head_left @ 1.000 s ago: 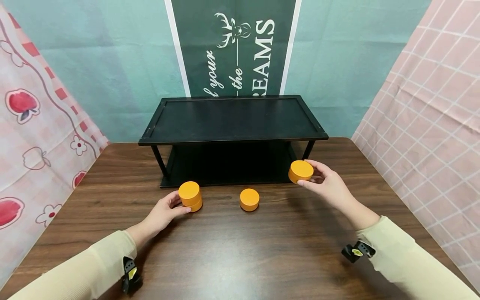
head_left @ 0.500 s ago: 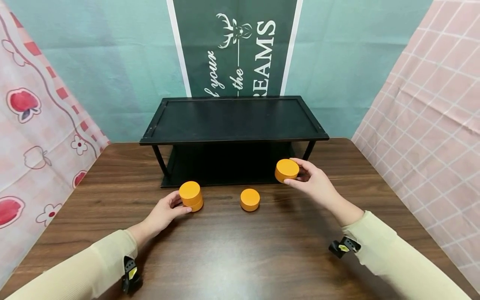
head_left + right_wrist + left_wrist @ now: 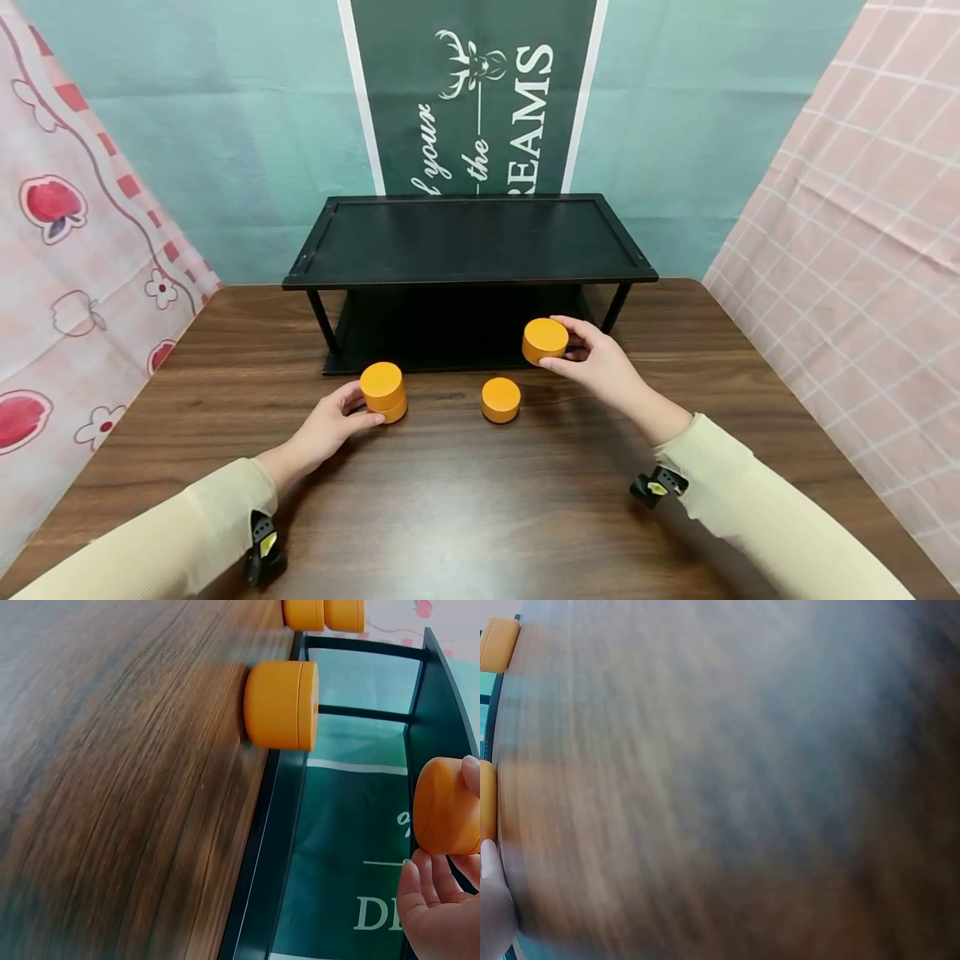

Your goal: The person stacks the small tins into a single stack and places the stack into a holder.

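In the head view, two orange round lidded jars stand stacked at the left, the upper jar [image 3: 382,384] on the lower jar [image 3: 395,412]. My left hand [image 3: 327,425] holds the lower jar from the left, its thumb along the front. A third jar [image 3: 500,401] stands alone on the table near the middle. My right hand [image 3: 600,362] grips a fourth jar [image 3: 545,341] by its right side, raised above the table, behind and right of the lone jar. The right wrist view shows this held jar [image 3: 446,806] between thumb and fingers.
A black two-level shelf [image 3: 472,242] stands at the back of the brown wooden table [image 3: 450,517], its lower board just behind the jars. Teal and green cloth [image 3: 262,125] hangs behind it. Patterned pink cloths flank the table.
My right hand has carried its jar leftward along the shelf front, closer to the lone jar. The left hand and the stacked jars have stayed in place.
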Demonstrator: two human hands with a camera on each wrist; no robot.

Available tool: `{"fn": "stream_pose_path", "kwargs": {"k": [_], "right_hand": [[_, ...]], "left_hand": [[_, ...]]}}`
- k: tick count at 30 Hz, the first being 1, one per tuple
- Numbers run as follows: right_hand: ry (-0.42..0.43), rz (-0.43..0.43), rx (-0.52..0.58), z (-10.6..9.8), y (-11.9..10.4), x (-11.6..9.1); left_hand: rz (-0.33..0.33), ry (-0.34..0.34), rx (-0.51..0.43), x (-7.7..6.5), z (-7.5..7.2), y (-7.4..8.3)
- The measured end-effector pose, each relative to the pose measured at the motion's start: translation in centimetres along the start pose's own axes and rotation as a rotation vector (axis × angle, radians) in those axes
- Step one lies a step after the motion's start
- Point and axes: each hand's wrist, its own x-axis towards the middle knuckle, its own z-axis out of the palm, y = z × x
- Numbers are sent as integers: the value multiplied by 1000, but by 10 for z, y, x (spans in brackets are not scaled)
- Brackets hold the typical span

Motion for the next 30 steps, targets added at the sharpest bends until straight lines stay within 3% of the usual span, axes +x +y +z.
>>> {"fn": "stream_pose_path", "kwargs": {"k": [30], "right_hand": [[-51, -66, 29, 40, -22, 16]], "left_hand": [[19, 9, 2, -1, 1, 1]]}}
